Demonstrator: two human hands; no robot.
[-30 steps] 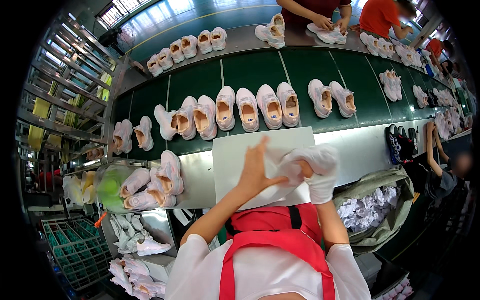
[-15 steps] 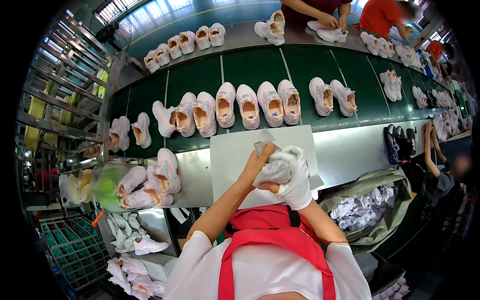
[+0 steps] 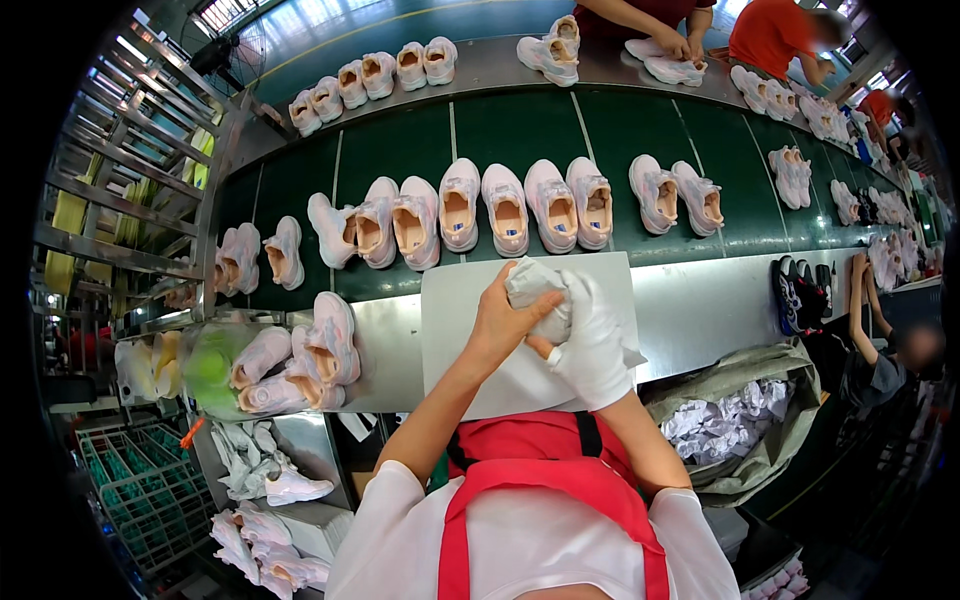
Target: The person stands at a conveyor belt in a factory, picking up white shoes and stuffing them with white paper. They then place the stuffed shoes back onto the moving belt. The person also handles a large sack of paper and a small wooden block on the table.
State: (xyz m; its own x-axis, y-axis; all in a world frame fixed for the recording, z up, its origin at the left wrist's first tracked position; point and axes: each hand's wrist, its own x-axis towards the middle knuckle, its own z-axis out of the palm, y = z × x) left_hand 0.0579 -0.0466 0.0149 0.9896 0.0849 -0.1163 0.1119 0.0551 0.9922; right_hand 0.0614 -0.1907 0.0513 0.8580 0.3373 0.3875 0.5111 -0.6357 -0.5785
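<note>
Between my two hands is a crumpled wad of whitish paper point(image 3: 541, 292), pressed into a rounded lump. My bare left hand point(image 3: 500, 318) grips its left side, thumb laid across the front. On the other side my right hand point(image 3: 590, 350), in a white glove with the thumb tip bare, is wrapped round the wad. Both hands are above a flat pale sheet of paper point(image 3: 460, 375) on the metal bench point(image 3: 700, 290). Just beyond the sheet, a row of pale pink-white sneakers point(image 3: 505, 210) stands on the green conveyor belt point(image 3: 400, 125).
A large sack point(image 3: 800, 420) of crumpled paper balls point(image 3: 725, 415) is at my right. Loose sneakers point(image 3: 330, 340) lie on the bench's left end, beside a metal rack point(image 3: 130, 180). Across the belt, a co-worker's hands point(image 3: 685, 45) handle a shoe. Dark shoes point(image 3: 790, 295) stand farther right.
The paper is now a tighter, rounder lump, its loose upper end folded in. My left hand has turned, bringing its thumb over the front. The sneakers on the belt appear slightly farther right.
</note>
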